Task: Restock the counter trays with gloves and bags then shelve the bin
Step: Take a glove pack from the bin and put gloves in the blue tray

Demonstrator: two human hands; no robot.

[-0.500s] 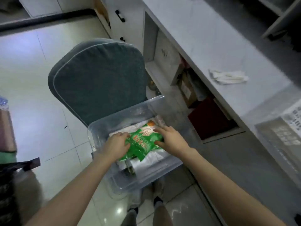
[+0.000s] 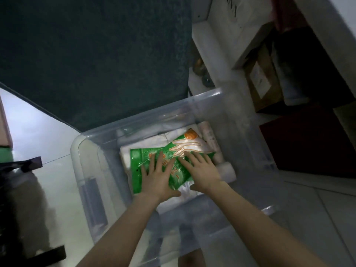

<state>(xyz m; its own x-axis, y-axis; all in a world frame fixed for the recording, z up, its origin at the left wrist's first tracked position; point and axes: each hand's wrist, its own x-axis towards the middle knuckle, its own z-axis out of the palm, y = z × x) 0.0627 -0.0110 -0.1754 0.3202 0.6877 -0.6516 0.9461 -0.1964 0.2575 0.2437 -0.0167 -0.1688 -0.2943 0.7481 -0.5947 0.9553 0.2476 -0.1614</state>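
Note:
A clear plastic bin (image 2: 90, 170) sits on the seat of a dark green chair (image 2: 96, 54). Inside lies a green packet (image 2: 173, 151) with orange print on top of white plastic bags (image 2: 142, 143), with rolls of bags (image 2: 212, 139) along the right side. My left hand (image 2: 156, 178) lies flat on the packet's left half with fingers spread. My right hand (image 2: 200, 170) presses flat on its right half, fingers straight and pointing up-left.
Open counter shelves at the right hold cardboard boxes (image 2: 262, 78) and a dark red box (image 2: 308, 143). Pale tiled floor (image 2: 38, 135) shows at the left, with a dark object (image 2: 28, 164) near the left edge.
The view has dropped and moved closer to the bin. Both hands went from curled at the packet's edges to lying flat on top of it.

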